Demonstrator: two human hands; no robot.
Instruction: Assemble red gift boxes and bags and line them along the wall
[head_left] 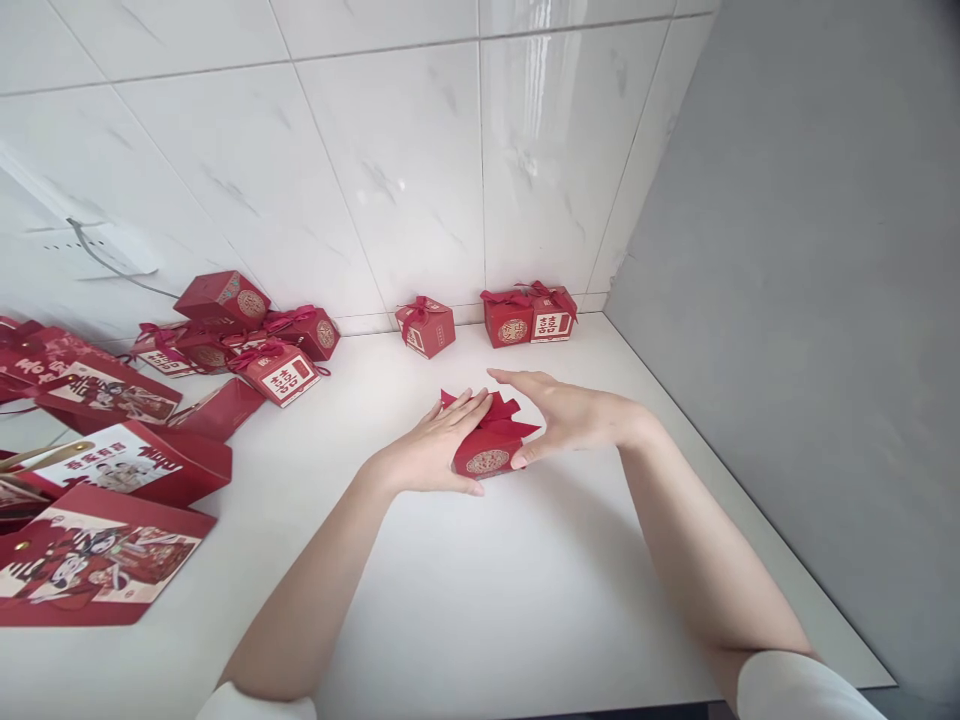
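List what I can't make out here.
Head view: left side of the small red ribboned cardboard box, behind the left hand.
Head view: left end of the nearest red paper bag, cut by the left edge.
Head view: side lettering on the lone red ribboned box, too small.

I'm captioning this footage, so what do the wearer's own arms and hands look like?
The left hand and right hand show no gloves, rings or watches. The left forearm and right forearm are bare up to the plain white left sleeve and matching right sleeve.
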